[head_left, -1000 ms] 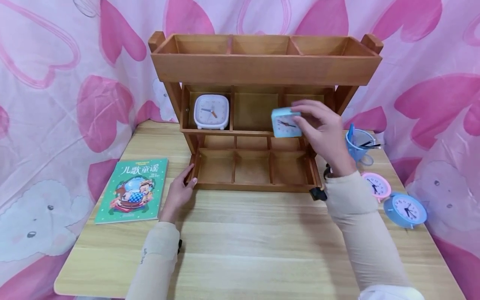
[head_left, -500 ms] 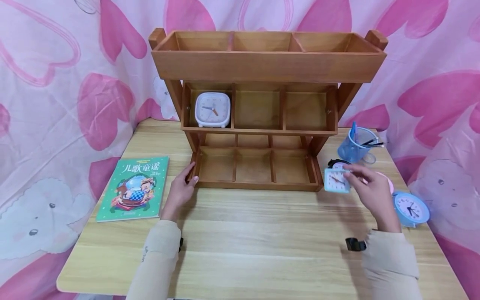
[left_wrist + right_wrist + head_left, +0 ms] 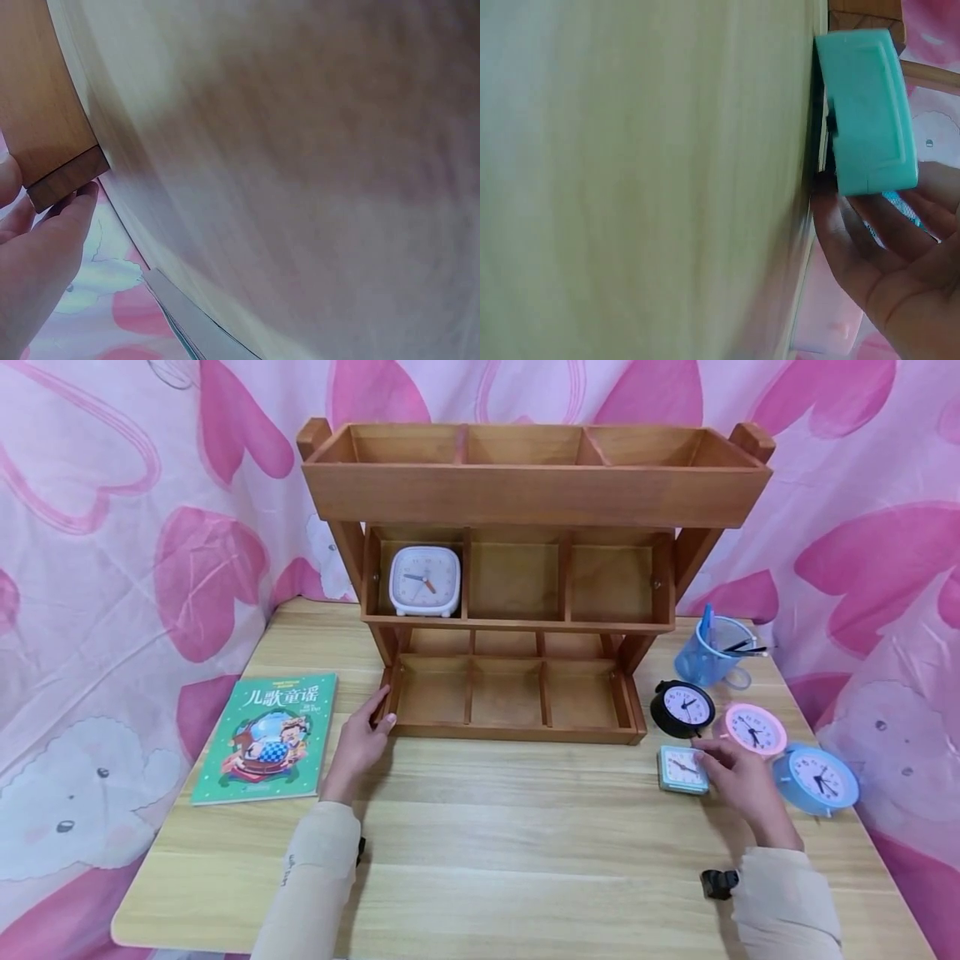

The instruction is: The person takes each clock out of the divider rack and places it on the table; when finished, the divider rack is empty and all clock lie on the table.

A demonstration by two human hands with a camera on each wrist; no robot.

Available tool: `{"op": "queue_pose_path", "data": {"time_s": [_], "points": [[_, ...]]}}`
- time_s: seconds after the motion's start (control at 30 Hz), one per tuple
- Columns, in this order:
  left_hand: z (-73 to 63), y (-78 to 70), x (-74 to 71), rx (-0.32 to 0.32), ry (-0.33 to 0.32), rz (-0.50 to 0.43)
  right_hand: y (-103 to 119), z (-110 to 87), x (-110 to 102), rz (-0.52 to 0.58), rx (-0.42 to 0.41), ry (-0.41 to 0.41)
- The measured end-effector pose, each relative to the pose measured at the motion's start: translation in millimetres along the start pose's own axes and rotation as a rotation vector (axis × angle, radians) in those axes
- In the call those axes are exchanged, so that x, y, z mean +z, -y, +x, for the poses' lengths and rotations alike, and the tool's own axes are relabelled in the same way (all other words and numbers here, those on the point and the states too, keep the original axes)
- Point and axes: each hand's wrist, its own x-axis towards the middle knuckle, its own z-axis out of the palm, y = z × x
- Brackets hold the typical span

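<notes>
In the head view, my right hand [image 3: 748, 789] pinches a small square mint-green alarm clock [image 3: 681, 770] low over the table's right side, its dial tilted up. The right wrist view shows the clock's green side [image 3: 870, 112] with fingers at its end and the tabletop close beside it. My left hand [image 3: 358, 750] holds the lower left corner of a brown wooden three-tier rack [image 3: 536, 495]; thumb and fingers sit either side of the wooden end [image 3: 49, 82] in the left wrist view. A white alarm clock [image 3: 425, 581] stands in the middle tier's left compartment.
Round black [image 3: 682, 708], pink [image 3: 754, 729] and blue [image 3: 816, 779] alarm clocks stand close around my right hand. Behind them is a blue mesh pen cup [image 3: 705, 656]. A green children's book [image 3: 266, 739] lies left of the rack. A pink heart-patterned curtain [image 3: 82, 610] surrounds the table.
My right hand has brought the mint-green clock from in front of the rack's middle tier down and right, to the table near the other clocks. My left hand stays at the rack's corner.
</notes>
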Motion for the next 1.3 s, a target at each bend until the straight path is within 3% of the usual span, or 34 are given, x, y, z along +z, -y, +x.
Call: {"op": "queue_pose_path", "data": {"time_s": [0.2,0.43,0.6,0.7,0.87,0.97,1.13,1.23,1.3], "points": [[-2.6,0.6,-0.5,-0.003,-0.001,-0.008,-0.1,0.4,3.4,-0.071,0.004,0.000],[-2.8,1.3,0.6,0.012,0.002,0.008,5.1,-3.0,4.0,-0.080,0.035,0.043],[-3.1,0.0,1.0,0.004,0.008,0.016,27.0,-7.4,0.0,-0.088,0.047,0.028],[-2.9,-0.4,0.0,0.006,-0.001,0.017,61.3,-4.6,0.0,-0.068,-0.024,-0.024],[-1.5,-0.2,-0.4,-0.002,0.001,0.008,140.2,12.1,12.8,-0.033,-0.307,-0.084],[-0.5,0.3,0.1,-0.015,0.009,-0.003,191.4,24.9,22.9,-0.002,-0.477,-0.071],[0.5,2.3,0.1,-0.006,0.001,-0.015,265.2,57.0,43.4,0.105,-0.744,-0.096],[0.8,3.5,0.4,0.002,-0.001,-0.019,296.5,81.6,55.7,0.111,-0.799,-0.082],[1.0,4.2,0.5,-0.001,0.002,-0.022,312.4,96.3,62.3,0.076,-0.786,-0.065]]}}
